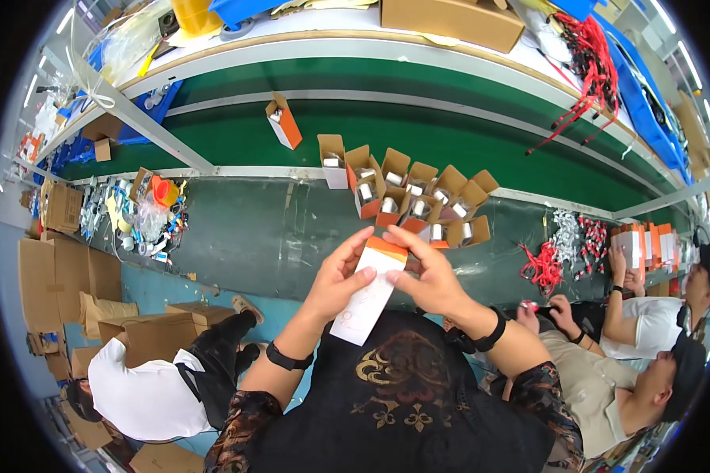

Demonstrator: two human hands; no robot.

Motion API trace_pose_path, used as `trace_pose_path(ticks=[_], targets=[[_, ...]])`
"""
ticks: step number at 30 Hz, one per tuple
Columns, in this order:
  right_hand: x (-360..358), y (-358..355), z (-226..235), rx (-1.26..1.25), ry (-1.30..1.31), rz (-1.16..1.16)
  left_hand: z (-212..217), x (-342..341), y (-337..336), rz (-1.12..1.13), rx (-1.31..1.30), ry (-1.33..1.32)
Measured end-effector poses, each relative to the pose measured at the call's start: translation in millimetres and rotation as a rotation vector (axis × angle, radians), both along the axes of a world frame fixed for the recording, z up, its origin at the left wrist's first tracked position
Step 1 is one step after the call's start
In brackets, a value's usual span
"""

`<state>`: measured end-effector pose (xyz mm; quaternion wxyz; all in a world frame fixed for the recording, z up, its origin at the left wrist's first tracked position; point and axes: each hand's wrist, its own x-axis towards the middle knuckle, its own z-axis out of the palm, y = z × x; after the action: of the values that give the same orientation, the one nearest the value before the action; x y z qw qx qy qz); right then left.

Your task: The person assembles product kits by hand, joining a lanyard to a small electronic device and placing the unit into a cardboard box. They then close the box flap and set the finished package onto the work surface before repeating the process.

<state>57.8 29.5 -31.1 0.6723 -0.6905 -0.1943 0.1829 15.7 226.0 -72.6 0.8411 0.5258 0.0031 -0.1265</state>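
Note:
A slim white carton [360, 306] with an orange end is held between both hands, close in front of my chest. My left hand [333, 284] grips its left edge, thumb lying on the white face. From the other side my right hand [435, 282] presses on it with the thumb near the orange end. Just beyond my fingertips stands a cluster of upright orange-and-white cartons [368, 210], their brown flaps raised and white items showing inside. What the held carton contains is hidden.
One open carton [290, 132] stands apart on the green belt [229, 130]. Mixed parts [138, 221] are heaped on the bench at left; red cables [541, 262] lie at right. An overhead shelf [323, 49] crosses the far side. Co-workers sit at right; another person [146, 386] bends at left.

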Motion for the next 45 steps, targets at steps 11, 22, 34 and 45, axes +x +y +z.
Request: trace_pose_path(ticks=[11,22,34,45], targets=[[4.2,46.1,-7.6,0.027,-0.426,-0.287,-3.4,7.0,32.4,0.042,-0.055,-0.291],[8.9,82.0,-7.8,-0.233,-0.411,-0.093,-28.6,-4.0,66.2,0.087,-0.18,-0.053],[0.6,84.3,-28.5,-0.428,-0.384,-0.1,-65.6,6.5,124.7,0.355,0.157,0.184],[-105.2,-101.5,-185.2,-1.177,0.276,-0.201,-243.0,82.7,233.3,0.423,1.637,0.356]])
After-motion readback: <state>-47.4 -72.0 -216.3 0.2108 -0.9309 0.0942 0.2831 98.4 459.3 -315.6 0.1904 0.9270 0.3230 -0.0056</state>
